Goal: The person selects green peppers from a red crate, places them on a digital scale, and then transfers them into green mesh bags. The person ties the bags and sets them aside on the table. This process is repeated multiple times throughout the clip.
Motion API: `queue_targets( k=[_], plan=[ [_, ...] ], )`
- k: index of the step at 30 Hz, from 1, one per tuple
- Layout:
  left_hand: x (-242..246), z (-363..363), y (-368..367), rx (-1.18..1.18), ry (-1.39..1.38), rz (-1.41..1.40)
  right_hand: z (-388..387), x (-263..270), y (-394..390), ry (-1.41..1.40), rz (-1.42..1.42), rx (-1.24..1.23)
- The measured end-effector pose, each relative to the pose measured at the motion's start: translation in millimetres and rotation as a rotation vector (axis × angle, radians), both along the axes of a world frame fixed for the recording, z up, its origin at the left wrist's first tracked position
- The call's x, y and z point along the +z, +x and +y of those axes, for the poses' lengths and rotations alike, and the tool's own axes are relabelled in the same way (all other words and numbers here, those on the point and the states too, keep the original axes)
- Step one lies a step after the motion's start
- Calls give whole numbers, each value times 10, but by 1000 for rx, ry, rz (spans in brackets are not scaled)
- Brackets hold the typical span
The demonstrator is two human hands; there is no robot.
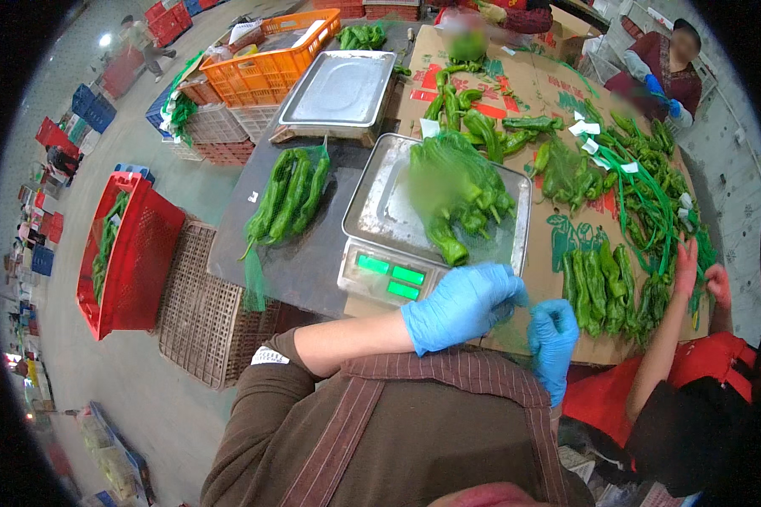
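Note:
My left hand [469,305], in a blue glove, is at the front right corner of a digital scale [361,218], fingers curled. My right hand [553,336], gloved alike, is just right of it with bent fingers. Whether either hand pinches the net's end is too small to tell. A green mesh bag of green peppers [475,180] lies on the scale's metal pan, its open-looking end towards my left hand; part of it is blurred. Left of the scale, another mesh bag of long green peppers [288,196] rests on the dark tabletop [235,237], its net tail over the edge.
Loose peppers [599,288] and green nets with white tags [634,184] cover the cardboard [545,253] at right. A co-worker's hands [688,269] are close there. Behind the scale are a second metal pan [339,89] and an orange crate [273,63]. A red crate [136,253] stands left.

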State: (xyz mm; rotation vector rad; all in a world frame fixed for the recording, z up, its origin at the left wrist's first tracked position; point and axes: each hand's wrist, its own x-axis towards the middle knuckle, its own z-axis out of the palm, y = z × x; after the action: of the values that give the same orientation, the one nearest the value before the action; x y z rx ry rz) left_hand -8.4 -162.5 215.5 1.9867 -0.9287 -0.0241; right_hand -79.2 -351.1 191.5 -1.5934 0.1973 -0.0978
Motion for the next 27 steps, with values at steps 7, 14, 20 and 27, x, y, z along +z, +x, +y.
queue_targets(
  k=[7, 14, 20, 27],
  plan=[
    [135, 76, -373, 79, -87, 389, 92, -10, -378, 130, -88, -153],
    [-235, 53, -578, -80, 10, 407, 269, -244, -492, 153, -145, -141],
    [-385, 113, -647, -110, -797, 1259, 284, -385, -597, 186, -148, -97],
    [-397, 68, -840, 2, -274, 729, 444, -190, -571, 167, -84, -203]
  ],
)
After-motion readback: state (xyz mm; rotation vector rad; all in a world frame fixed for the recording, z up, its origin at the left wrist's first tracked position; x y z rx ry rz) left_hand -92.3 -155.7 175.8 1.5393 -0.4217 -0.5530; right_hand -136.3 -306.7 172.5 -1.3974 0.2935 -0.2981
